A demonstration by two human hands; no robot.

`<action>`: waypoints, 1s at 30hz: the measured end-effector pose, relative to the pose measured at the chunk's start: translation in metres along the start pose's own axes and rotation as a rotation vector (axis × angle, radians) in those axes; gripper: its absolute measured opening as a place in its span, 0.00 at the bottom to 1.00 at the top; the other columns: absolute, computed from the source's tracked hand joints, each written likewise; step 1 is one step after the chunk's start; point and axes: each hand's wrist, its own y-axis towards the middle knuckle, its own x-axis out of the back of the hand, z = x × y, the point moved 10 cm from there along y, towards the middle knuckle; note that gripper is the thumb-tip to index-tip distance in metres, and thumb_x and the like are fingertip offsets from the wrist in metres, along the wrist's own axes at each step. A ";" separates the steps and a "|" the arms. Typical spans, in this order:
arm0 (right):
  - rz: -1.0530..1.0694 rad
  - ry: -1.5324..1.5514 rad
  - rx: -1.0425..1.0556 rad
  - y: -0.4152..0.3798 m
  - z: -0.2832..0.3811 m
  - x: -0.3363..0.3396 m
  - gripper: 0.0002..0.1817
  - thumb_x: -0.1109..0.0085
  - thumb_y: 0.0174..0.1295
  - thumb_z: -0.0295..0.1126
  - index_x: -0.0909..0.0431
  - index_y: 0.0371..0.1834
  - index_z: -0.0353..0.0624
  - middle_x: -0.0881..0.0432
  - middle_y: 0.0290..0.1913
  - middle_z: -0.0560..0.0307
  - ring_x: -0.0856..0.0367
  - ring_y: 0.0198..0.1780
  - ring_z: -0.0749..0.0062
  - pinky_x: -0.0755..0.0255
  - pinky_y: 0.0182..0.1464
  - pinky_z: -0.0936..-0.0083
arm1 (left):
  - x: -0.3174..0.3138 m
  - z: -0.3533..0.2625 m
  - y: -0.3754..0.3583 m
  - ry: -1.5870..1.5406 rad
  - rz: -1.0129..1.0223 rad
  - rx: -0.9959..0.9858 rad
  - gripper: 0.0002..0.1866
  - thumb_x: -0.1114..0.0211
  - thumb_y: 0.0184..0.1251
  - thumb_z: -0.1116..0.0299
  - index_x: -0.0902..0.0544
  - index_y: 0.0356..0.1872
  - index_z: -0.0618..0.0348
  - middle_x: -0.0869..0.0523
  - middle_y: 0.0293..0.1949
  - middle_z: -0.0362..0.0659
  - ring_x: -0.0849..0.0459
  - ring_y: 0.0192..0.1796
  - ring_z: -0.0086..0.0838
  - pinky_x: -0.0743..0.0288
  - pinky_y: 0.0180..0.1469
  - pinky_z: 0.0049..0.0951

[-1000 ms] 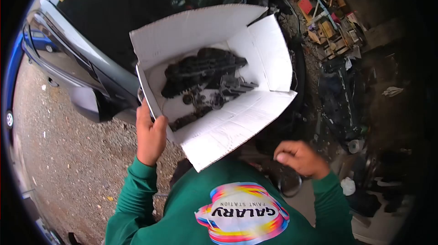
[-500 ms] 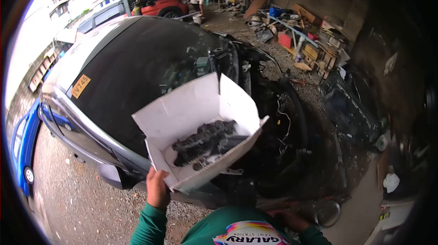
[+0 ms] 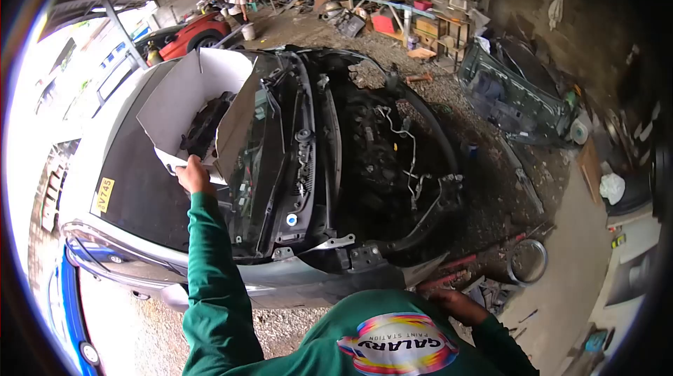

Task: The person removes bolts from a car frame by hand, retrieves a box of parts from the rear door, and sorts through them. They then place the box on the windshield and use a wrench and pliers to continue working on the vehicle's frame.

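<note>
Open-sided garage with gravel, clutter along the far wall. One gray car (image 3: 308,279), hood off, engine bay (image 3: 371,145) exposed. One white box (image 3: 160,111) is over the windshield (image 3: 151,197) on the left; can't tell if it's resting there. Left hand (image 3: 195,175) has its near edge pinched, so release isn't done. Dark parts (image 3: 205,124) are inside, too bunched to count. Right hand (image 3: 459,305) is near, well apart; can't tell its grip. Also one red car (image 3: 200,31), one blue car (image 3: 69,306).
</note>
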 end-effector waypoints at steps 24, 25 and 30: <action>-0.160 -0.173 0.024 0.076 0.030 0.025 0.04 0.37 0.80 0.24 0.18 0.52 0.37 0.14 0.38 0.63 0.18 0.35 0.82 0.22 0.39 0.77 | 0.040 0.066 -0.093 0.132 0.334 0.303 0.30 0.18 0.68 0.40 0.13 0.46 0.59 0.29 0.29 0.33 0.31 0.30 0.22 0.34 0.35 0.31; -0.153 -0.179 0.039 0.084 0.036 0.022 0.04 0.39 0.80 0.23 0.19 0.53 0.37 0.13 0.39 0.62 0.17 0.35 0.81 0.20 0.39 0.77 | 0.049 0.067 -0.098 0.120 0.334 0.310 0.30 0.17 0.68 0.40 0.12 0.47 0.59 0.30 0.29 0.33 0.32 0.29 0.21 0.35 0.35 0.29; -0.099 -0.210 0.157 0.133 0.062 -0.008 0.05 0.37 0.79 0.23 0.19 0.53 0.38 0.10 0.38 0.56 0.12 0.35 0.76 0.17 0.38 0.72 | 0.086 0.073 -0.125 0.178 0.353 0.292 0.49 0.17 0.68 0.39 0.20 0.77 0.70 0.26 0.30 0.34 0.31 0.28 0.21 0.36 0.32 0.26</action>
